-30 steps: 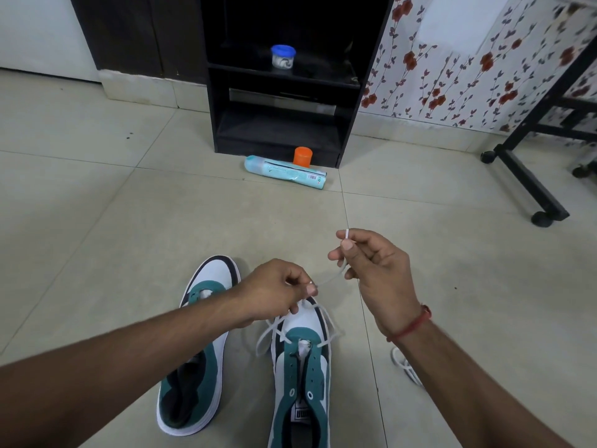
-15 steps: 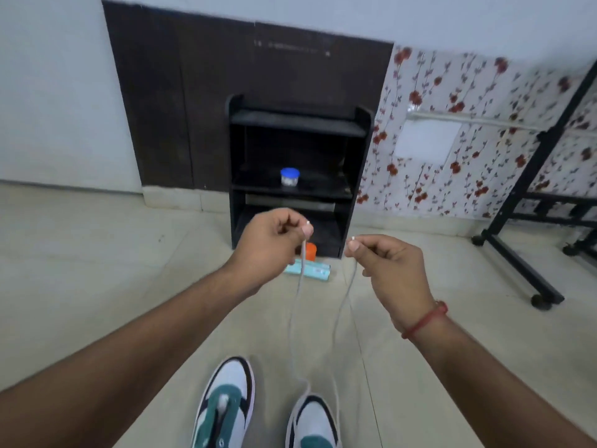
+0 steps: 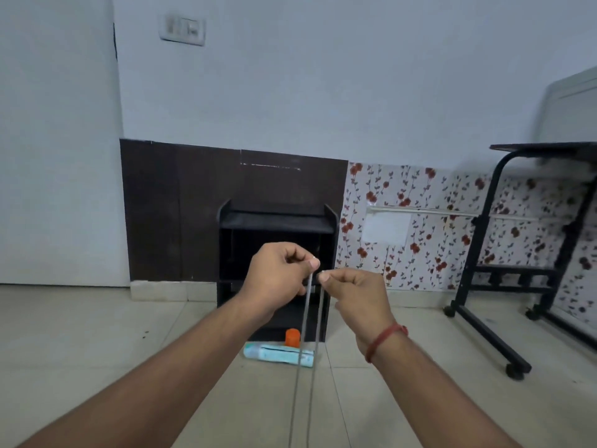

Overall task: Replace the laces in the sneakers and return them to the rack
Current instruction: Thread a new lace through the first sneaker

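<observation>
We pinch one lace (image 3: 305, 321) end in each hand, left hand (image 3: 279, 279) at 9 o'clock of right hand (image 3: 357, 297), held high, probably to match both ends.

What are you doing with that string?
It is a shoelace. The left hand pinches one end and the right hand pinches the other, both raised side by side in front of the black rack. The two strands of the lace hang straight down, out of the bottom of the picture. No sneaker shows here. A blue tube and an orange cap lie on the floor by the rack.
</observation>
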